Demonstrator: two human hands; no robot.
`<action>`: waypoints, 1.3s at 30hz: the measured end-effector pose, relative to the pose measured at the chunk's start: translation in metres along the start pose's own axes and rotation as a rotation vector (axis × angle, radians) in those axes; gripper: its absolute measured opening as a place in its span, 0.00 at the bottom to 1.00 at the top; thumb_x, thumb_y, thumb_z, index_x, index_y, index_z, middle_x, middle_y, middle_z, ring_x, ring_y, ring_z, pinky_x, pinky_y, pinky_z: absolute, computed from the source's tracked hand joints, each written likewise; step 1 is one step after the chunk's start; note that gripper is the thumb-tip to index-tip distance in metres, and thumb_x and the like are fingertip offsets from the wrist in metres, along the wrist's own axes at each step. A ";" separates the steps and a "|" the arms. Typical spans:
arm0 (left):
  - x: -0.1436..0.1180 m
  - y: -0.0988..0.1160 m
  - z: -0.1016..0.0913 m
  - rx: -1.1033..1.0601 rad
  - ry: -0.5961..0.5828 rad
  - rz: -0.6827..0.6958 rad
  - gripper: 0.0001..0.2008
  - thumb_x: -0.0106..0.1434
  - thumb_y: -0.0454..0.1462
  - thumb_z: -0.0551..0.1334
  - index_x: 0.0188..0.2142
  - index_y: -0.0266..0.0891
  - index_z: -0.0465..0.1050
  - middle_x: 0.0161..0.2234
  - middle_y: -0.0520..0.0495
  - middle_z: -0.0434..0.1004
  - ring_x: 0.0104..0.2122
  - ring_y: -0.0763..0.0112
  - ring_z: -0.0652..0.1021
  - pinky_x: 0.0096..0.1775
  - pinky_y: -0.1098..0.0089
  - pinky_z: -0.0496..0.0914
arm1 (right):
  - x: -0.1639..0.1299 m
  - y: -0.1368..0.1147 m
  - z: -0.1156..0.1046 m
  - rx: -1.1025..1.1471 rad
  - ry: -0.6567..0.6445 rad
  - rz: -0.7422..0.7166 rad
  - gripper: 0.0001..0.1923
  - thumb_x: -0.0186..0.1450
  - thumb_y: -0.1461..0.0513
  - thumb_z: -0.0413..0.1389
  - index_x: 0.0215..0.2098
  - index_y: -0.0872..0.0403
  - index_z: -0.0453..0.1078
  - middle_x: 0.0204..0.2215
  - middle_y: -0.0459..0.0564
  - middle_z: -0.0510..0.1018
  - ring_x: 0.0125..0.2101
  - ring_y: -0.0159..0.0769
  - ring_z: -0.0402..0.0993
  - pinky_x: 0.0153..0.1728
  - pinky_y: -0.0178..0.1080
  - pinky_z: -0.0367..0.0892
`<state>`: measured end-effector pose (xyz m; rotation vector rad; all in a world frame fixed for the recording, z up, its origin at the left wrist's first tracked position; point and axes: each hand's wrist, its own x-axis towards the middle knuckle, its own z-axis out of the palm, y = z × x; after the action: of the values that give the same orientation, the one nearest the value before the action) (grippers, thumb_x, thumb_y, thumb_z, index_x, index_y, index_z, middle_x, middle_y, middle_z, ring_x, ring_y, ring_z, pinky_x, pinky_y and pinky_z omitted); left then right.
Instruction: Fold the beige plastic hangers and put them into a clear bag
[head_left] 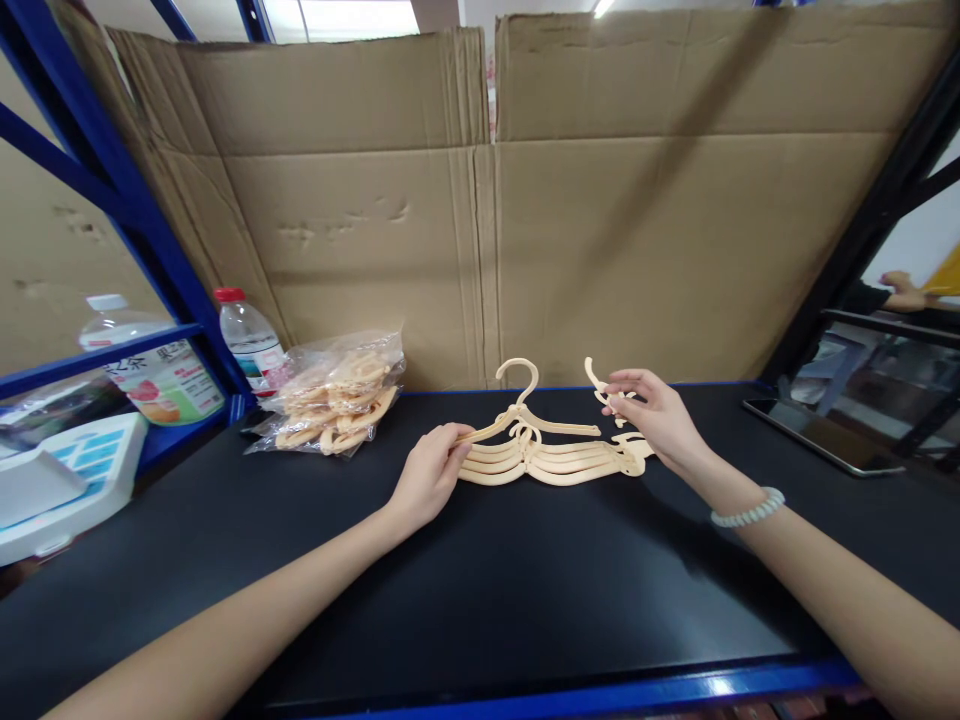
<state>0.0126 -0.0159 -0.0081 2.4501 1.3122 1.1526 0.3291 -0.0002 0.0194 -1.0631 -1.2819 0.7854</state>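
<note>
Left grip [429, 474] pinches the end of the top hanger [517, 415] on the hanger stack [551, 462], lying mid-counter [480, 590]. Right grip [651, 412] holds a small hook piece [598, 384] in its fingertips, just above the stack's right end.

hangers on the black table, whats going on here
A person works at a black table on a small stack of cream plastic hangers. The left hand grips the stack's left end. The right hand pinches a separate hook piece above its right end. A bag of hangers lies at left.
</note>
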 end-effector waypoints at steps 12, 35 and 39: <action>0.001 0.003 -0.002 -0.068 -0.013 -0.018 0.09 0.66 0.38 0.52 0.41 0.39 0.69 0.35 0.46 0.76 0.36 0.65 0.75 0.39 0.66 0.67 | 0.008 0.004 -0.016 0.151 -0.250 0.337 0.17 0.44 0.58 0.71 0.27 0.56 0.73 0.26 0.46 0.75 0.29 0.30 0.73 0.38 0.36 0.71; 0.000 0.004 -0.003 -0.021 -0.020 0.027 0.10 0.67 0.39 0.51 0.41 0.39 0.69 0.36 0.46 0.76 0.36 0.65 0.75 0.40 0.65 0.68 | -0.003 -0.009 -0.008 0.162 -0.483 0.569 0.14 0.54 0.59 0.67 0.24 0.57 0.67 0.20 0.50 0.76 0.23 0.30 0.75 0.29 0.30 0.74; 0.001 0.005 -0.003 -0.019 -0.023 0.032 0.09 0.66 0.38 0.52 0.41 0.39 0.69 0.37 0.45 0.76 0.37 0.65 0.75 0.40 0.65 0.68 | -0.002 -0.007 -0.010 0.142 -0.491 0.574 0.13 0.56 0.60 0.66 0.23 0.57 0.67 0.20 0.50 0.76 0.23 0.31 0.75 0.29 0.32 0.75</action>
<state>0.0134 -0.0190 -0.0034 2.4718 1.2542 1.1361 0.3376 -0.0064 0.0252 -1.1778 -1.3024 1.6272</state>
